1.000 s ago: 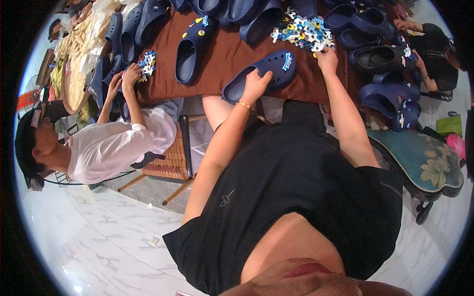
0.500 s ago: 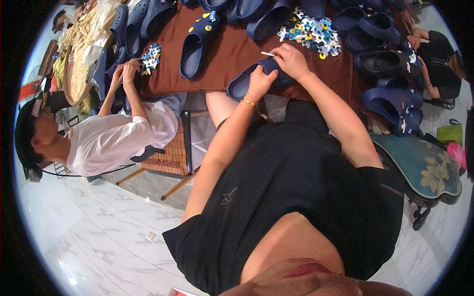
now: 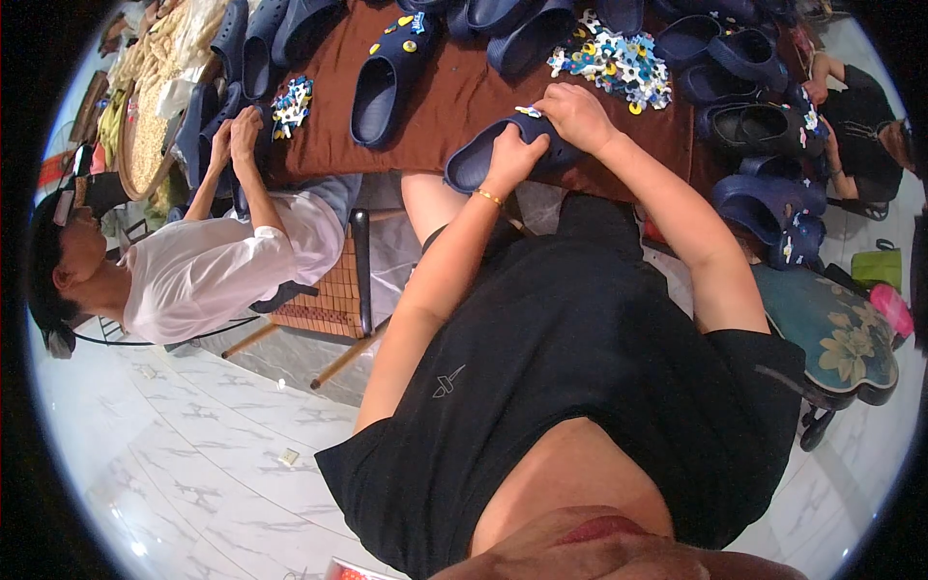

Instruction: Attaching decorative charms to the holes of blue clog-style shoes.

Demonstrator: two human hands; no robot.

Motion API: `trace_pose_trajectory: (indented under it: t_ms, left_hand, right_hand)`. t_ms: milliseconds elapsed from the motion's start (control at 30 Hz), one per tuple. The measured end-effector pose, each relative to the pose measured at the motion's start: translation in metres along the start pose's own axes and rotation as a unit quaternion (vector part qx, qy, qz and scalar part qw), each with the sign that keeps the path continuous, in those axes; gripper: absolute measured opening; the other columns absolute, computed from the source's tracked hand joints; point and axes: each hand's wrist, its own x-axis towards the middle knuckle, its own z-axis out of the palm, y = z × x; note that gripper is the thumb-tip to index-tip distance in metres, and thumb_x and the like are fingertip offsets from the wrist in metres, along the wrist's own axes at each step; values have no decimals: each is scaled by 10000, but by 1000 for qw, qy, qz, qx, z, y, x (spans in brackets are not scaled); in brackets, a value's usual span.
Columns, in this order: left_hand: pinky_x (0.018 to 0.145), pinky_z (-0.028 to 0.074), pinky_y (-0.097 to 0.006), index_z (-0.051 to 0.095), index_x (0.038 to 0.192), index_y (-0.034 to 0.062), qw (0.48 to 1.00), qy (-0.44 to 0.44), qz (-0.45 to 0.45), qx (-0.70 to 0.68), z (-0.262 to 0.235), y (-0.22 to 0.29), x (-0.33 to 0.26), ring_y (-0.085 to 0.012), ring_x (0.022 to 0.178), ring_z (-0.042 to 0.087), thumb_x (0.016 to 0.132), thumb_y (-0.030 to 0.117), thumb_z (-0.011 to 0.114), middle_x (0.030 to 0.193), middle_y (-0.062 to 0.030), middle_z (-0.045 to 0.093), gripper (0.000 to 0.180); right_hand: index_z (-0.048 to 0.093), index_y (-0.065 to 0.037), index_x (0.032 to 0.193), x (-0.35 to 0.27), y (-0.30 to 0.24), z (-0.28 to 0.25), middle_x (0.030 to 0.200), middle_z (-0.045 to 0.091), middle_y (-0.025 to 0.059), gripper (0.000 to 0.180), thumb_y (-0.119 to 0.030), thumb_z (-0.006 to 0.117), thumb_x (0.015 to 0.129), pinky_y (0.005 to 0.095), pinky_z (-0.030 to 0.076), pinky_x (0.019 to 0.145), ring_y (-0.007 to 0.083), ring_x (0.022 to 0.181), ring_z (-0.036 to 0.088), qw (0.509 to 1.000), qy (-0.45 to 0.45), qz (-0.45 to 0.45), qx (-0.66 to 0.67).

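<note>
A navy blue clog (image 3: 468,168) lies at the near edge of the brown-covered table, its open heel toward the left. My left hand (image 3: 515,160) grips it, thumb on the outside and fingers reaching into the opening. At the clog's upper front sits a small white, blue and yellow shoe charm (image 3: 527,111). My right hand (image 3: 578,118) is closed with its fingertips at that charm; how far the charm is seated in the clog is hidden. Beyond, a finished-looking clog (image 3: 379,97) carries several charms on its top. A pile of loose charms (image 3: 623,68) lies past my right hand.
More navy clogs (image 3: 739,53) crowd the far and right sides of the brown cloth (image 3: 324,135). At left, a person in white (image 3: 217,261) works beside a smaller charm pile (image 3: 292,106). Another person's arm (image 3: 833,145) reaches in at right, near a floral-cushioned chair (image 3: 831,329).
The charm, earlier held edge-on above the clog in my right fingers, now lies against the clog's upper. My left hand keeps its grip. The person at left has shifted their hands slightly.
</note>
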Motion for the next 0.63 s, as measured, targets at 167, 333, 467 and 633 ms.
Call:
trace_pose_trajectory:
  t_ms: [167, 333, 467, 633]
  left_hand:
    - [719, 466, -381, 534, 875, -106, 1000, -3, -6, 3, 1, -2, 1, -363, 813, 600, 650, 333, 641, 834, -272, 597, 505]
    - [726, 460, -391, 526, 855, -111, 1000, 15, 7, 17, 4, -2, 5, -373, 829, 594, 648, 341, 642, 839, -282, 591, 511]
    - [724, 454, -393, 528, 869, -102, 997, -26, 4, 72, 3, -1, 7, -371, 846, 590, 662, 370, 644, 850, -287, 588, 529]
    - [760, 451, -375, 551, 946, -54, 1000, -26, 16, -7, 10, 1, 8, -352, 892, 588, 686, 375, 638, 924, -257, 597, 510]
  right_hand:
    - [609, -97, 681, 7, -4, -8, 733, 533, 36, 79, -122, 535, 671, 330, 423, 644, 212, 741, 532, 991, -34, -104, -80]
    - [599, -80, 638, 13, -10, -4, 730, 539, 37, 72, -121, 542, 653, 318, 414, 639, 189, 749, 536, 973, -98, -145, -148]
    - [616, -40, 664, 20, -13, -28, 786, 582, 101, 194, -232, 592, 666, 364, 457, 703, 268, 813, 578, 976, -190, -46, -91]
    - [601, -83, 787, 23, -7, -13, 810, 605, 106, 292, -353, 632, 680, 413, 469, 690, 290, 819, 591, 978, -184, 97, 27]
